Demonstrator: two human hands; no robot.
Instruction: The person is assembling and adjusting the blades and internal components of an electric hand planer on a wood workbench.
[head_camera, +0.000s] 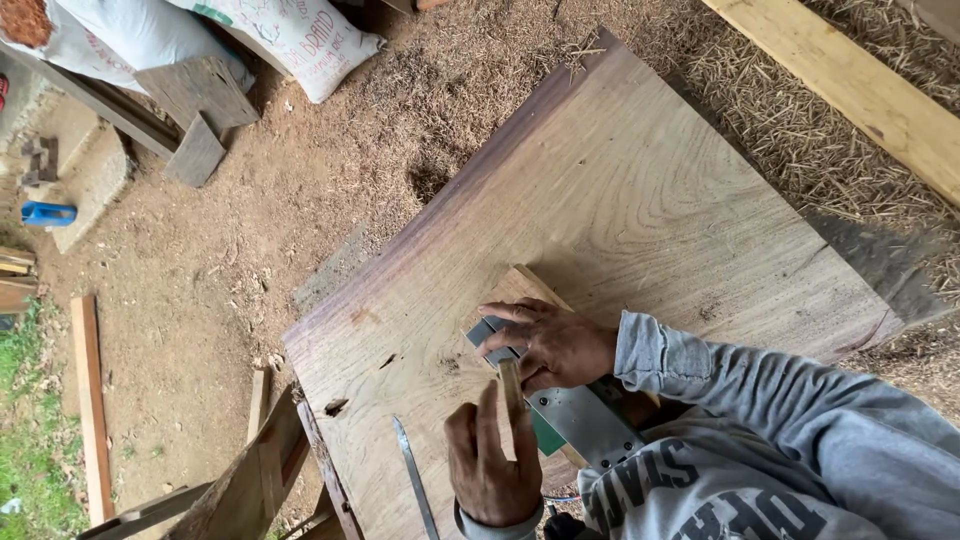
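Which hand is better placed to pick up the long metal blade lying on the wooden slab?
Left. The left hand is right beside the metal blade, while the right hand is farther off, resting on the grey tool.

Wide wooden slab (640, 200); metal blade (414, 478) lies on it
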